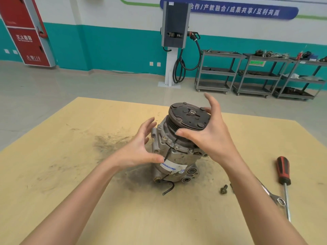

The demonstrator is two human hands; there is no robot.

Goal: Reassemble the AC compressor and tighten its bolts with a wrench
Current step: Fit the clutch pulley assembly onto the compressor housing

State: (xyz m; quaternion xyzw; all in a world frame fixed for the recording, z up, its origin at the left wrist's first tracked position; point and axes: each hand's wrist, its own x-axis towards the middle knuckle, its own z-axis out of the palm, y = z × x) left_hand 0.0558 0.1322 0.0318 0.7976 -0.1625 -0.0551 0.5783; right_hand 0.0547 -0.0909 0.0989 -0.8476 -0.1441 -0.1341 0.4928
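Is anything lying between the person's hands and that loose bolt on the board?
Nothing visible blocks it. The bolt lies alone on bare board, in front of the compressor and beside the right forearm. The wrench and screwdriver lie farther right, clear of it.

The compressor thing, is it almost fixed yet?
Partly. The compressor stands upright with its pulley plate on top. Both hands, left hand and right hand, are open around it. A loose bolt and the wrench lie on the table, so tightening remains.
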